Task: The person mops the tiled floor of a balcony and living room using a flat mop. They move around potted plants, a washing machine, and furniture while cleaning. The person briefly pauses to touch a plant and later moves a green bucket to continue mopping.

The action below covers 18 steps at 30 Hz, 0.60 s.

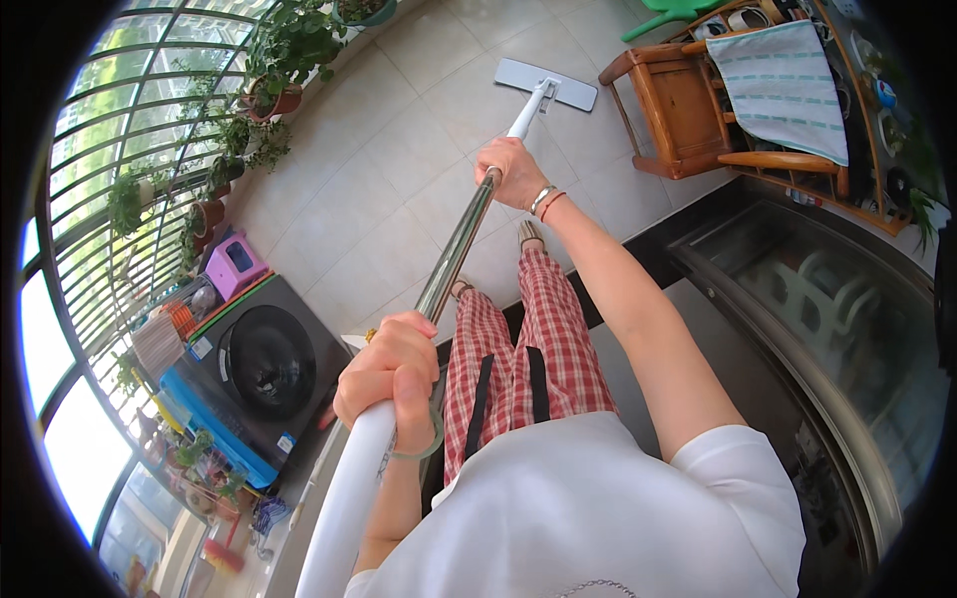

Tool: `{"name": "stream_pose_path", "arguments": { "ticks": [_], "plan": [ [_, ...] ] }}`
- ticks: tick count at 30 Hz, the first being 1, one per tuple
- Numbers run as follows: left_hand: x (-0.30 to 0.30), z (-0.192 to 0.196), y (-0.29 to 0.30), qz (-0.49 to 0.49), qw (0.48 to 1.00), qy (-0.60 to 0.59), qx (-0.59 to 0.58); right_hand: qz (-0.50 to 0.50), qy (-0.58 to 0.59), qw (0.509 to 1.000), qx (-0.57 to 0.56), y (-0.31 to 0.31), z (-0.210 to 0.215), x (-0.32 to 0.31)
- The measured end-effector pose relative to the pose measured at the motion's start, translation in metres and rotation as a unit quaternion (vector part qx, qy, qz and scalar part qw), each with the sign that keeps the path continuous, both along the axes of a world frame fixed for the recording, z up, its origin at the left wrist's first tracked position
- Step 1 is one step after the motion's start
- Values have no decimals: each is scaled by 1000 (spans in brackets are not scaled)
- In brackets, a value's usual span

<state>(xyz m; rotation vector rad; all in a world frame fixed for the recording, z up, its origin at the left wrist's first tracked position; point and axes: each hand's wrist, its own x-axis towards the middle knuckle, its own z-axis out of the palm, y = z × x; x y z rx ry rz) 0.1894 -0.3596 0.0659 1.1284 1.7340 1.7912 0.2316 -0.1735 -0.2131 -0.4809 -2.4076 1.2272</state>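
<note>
Head view, read as a clock face around its centre: the flat mop's head (520, 75) lies on the tiled floor (384, 149) between twelve and one o'clock, its pole (454, 254) slanting back toward seven. The left hand (391, 374), at about eight, wraps its grip fully around the pole's white upper part; the right hand (513, 171), just past twelve, has its grip shut round the pole farther down, where bright metal gives way to white. Standing most in the way is the wooden chair (688, 105) at half past one, just beside the right end of the mop head; a striped cloth (783, 90) hangs over the wooden rack behind it, toward two. A green plastic item (670, 14) sits at one. Toward three, a framed glass door (827, 289) bounds the floor. Potted plants (294, 45) line the barred window (140, 90) from eleven down to nine, where a purple box (235, 265) sits beside the dark appliance (264, 359) with a round lid, at half past eight. The right foot (530, 236) rests at one, near the pole.
</note>
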Motion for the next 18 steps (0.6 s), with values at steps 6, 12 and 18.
{"name": "stream_pose_path", "arguments": {
  "ticks": [6,12,18],
  "plan": [
    [14,35,-20,-49,997,-49,-29,-33,-23,999,-26,-47,26,62],
    [27,44,-33,-87,986,-136,-41,-79,-54,995,-29,-99,29,122],
    [26,33,-80,-175,975,-136,-22,-155,-72,984,-57,-152,25,139]
  ]
}}
